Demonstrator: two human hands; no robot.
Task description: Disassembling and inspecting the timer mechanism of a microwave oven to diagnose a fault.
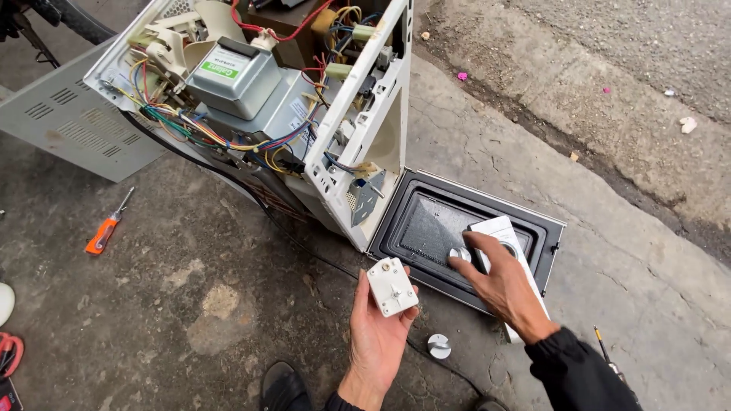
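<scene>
My left hand (pixel 378 335) lies palm up and holds a small white timer unit (pixel 392 286) with a short metal shaft. My right hand (pixel 499 285) reaches onto a white control panel (pixel 504 232) that rests on the open microwave door (pixel 426 221); its fingertips pinch a round silver knob (pixel 459 255) on that panel. A second silver knob (pixel 438 345) lies loose on the concrete between my wrists. The opened microwave (pixel 251 99), cover off, stands behind with its wiring and a grey magnetron exposed.
The removed grey vented cover (pixel 68 122) lies at the left. An orange-handled screwdriver (pixel 105 228) rests on the concrete. A black cable (pixel 289 236) runs from the microwave toward me. Another tool tip (pixel 603 350) shows by my right sleeve. A dark shoe (pixel 283 387) is at the bottom.
</scene>
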